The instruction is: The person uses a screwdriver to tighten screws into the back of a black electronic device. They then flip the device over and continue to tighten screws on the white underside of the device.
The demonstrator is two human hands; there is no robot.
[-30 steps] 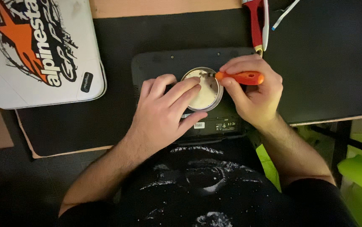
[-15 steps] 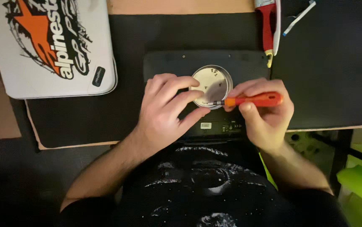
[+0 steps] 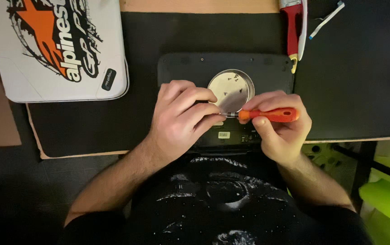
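White sleeve with orange and black print [image 3: 59,50] far left on the dark mat [image 3: 90,122], my left hand [image 3: 181,118] pinching the screwdriver's metal tip, round tin of tiny screws [image 3: 230,90] (just above), my right hand [image 3: 281,131] gripping the orange screwdriver [image 3: 267,115], red tool [image 3: 293,31] beyond.

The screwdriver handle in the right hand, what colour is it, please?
Orange, seen in the head view: screwdriver handle.

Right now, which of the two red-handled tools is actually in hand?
The small orange-red screwdriver, held level in the right hand, tip at the left hand's fingers. The bigger red-handled tool lies untouched on the mat above.
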